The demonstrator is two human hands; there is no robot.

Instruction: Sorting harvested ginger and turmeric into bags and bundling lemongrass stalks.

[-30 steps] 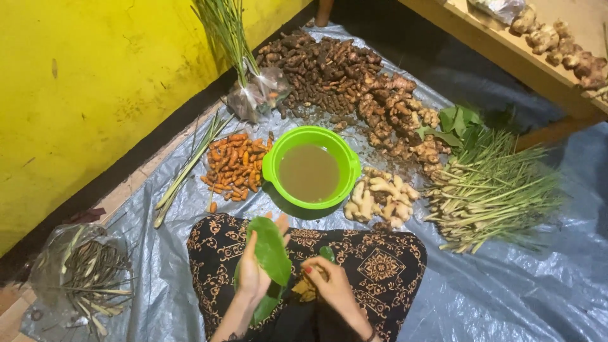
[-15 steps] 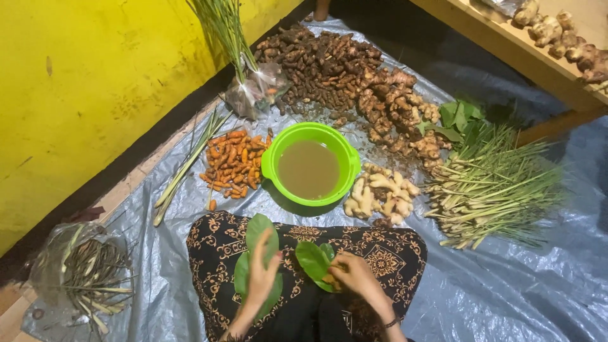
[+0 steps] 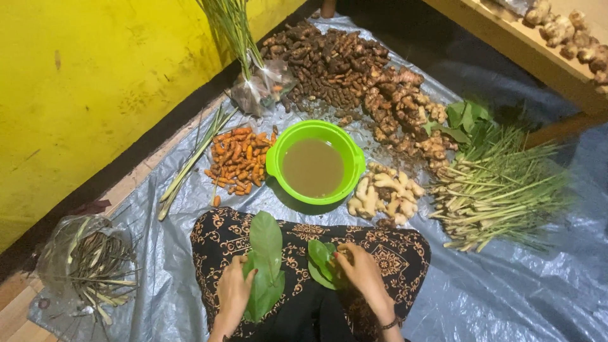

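while the grey tarp (image 3: 506, 297) lay spread under everything, a green bowl (image 3: 315, 161) sat ahead of the patterned lap (image 3: 392, 253). long leaves (image 3: 265, 266) ran lengthwise away from the body, pinched in the left hand (image 3: 233, 292); the right hand (image 3: 362, 271) clasped smaller leaves (image 3: 321, 261) beside them.

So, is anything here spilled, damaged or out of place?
Nothing stands out. The green bowl sits upright with no spill of its brown liquid, and the orange turmeric and ginger lie in separate piles.
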